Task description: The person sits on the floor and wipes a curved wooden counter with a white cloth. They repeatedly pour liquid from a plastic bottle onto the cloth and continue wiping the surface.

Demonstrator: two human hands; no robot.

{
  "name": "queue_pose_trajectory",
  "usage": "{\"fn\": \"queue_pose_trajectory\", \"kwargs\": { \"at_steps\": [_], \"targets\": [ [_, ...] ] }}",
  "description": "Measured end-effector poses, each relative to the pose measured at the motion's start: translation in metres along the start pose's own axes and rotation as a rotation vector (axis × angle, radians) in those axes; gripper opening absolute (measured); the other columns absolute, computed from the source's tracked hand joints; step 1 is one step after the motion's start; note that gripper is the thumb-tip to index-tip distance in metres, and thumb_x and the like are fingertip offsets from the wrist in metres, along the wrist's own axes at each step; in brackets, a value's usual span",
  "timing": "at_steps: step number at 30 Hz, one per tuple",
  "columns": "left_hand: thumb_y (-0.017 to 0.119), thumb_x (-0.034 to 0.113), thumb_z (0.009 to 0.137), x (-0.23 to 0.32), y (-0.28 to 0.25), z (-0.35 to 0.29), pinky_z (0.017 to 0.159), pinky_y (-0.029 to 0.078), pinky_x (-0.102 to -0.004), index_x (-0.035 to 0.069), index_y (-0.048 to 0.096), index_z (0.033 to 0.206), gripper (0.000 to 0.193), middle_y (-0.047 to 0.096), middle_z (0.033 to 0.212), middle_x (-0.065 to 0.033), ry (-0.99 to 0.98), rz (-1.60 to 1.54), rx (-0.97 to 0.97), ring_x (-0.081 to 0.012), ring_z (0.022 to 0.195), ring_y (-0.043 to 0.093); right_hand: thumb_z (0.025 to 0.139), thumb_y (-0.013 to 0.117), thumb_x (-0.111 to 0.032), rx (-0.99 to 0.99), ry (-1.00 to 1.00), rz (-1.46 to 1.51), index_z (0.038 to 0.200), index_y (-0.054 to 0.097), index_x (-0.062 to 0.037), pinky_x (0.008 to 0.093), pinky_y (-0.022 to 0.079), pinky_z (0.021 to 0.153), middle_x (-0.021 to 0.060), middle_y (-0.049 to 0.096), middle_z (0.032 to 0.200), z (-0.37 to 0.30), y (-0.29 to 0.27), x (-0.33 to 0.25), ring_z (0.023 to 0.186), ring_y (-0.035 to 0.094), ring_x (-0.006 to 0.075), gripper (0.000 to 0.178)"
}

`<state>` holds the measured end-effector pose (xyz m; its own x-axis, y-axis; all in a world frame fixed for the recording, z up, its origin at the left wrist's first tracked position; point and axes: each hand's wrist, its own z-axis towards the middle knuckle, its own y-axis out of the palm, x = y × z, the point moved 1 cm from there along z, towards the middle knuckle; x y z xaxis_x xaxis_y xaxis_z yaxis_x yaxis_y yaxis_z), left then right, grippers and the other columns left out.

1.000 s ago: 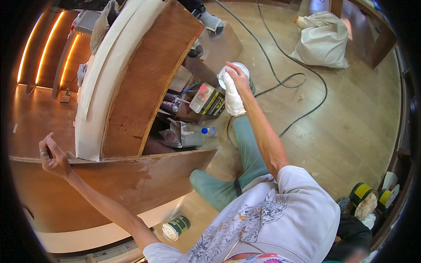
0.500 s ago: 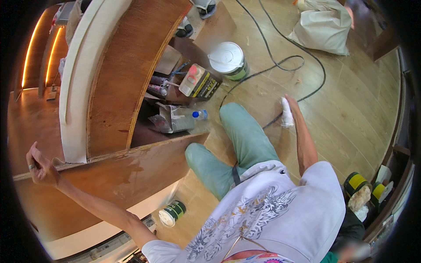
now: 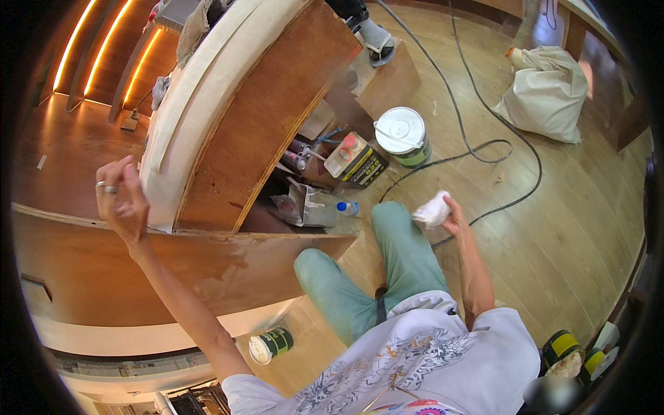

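Observation:
My right hand (image 3: 455, 220) grips a crumpled white cloth (image 3: 432, 210), held out over the floor beside my right knee. To the far left, my left hand (image 3: 123, 199), with rings on it, is raised near the lower end of the curved wooden panel's white covering (image 3: 162, 197). Its fingers are curled inward, and whatever they may hold is hidden. Below that hand runs a brown wooden ledge (image 3: 138, 273). Between my hands stands the curved brown panel (image 3: 259, 114), with an open recess at its right side.
In and beside the recess are a torn carton (image 3: 304, 206), a blue-capped bottle (image 3: 348, 207) and a yellow-black can (image 3: 358, 162). A white lidded bucket (image 3: 402, 131), black cable (image 3: 536, 187) and pale sack (image 3: 546, 93) occupy the floor. A small green-labelled tub (image 3: 271, 344) stands by the ledge.
My right hand has raised the cloth and swung it in toward my knee. My left hand has risen, its fingers now pointing up. The whole view has shifted, showing more at the upper left.

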<state>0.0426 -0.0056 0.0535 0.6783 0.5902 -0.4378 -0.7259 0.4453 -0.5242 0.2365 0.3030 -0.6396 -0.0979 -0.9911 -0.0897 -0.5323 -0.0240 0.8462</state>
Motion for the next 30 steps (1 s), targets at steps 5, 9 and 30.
{"fn": "queue_pose_trajectory", "kwargs": {
  "at_steps": [5, 9, 30],
  "targets": [
    [0.063, -0.002, 0.088, 0.023, -0.006, -0.001, 0.078, 0.052, -0.0335, 0.004, 0.073, 0.100, 0.017, 0.066, 0.099, -0.0086, 0.183, 0.066, 0.093, -0.0228, 0.090, 0.063, 0.092, 0.061, -0.022, -0.237, -0.313, -0.390, 0.137, 0.047, 0.0023, 0.0411, 0.048, 0.104, 0.0163, 0.061, 0.131, 0.006, 0.124, -0.017, 0.117, 0.060, 0.0259, 0.053],
    [0.063, -0.001, 0.089, -0.028, -0.025, -0.023, 0.077, 0.053, -0.0351, 0.003, 0.074, 0.100, 0.016, 0.065, 0.102, -0.0106, 0.009, 0.049, 0.113, -0.0236, 0.092, 0.063, 0.091, 0.068, -0.024, -0.209, -0.683, -0.754, 0.133, 0.051, 0.0004, 0.0341, 0.052, 0.092, 0.0113, 0.068, 0.114, 0.000, 0.244, -0.045, 0.102, 0.066, 0.0203, 0.051],
    [0.058, -0.003, 0.091, -0.057, -0.026, -0.078, 0.075, 0.055, -0.0340, 0.000, 0.073, 0.100, 0.018, 0.063, 0.107, -0.0146, 0.053, 0.148, 0.214, -0.0259, 0.095, 0.064, 0.084, 0.068, -0.010, 0.043, -2.000, -0.947, 0.103, 0.064, -0.0049, 0.0470, 0.050, 0.074, 0.0169, 0.064, 0.098, -0.012, 0.519, -0.022, 0.091, 0.062, 0.0375, 0.020]
  ]
}}
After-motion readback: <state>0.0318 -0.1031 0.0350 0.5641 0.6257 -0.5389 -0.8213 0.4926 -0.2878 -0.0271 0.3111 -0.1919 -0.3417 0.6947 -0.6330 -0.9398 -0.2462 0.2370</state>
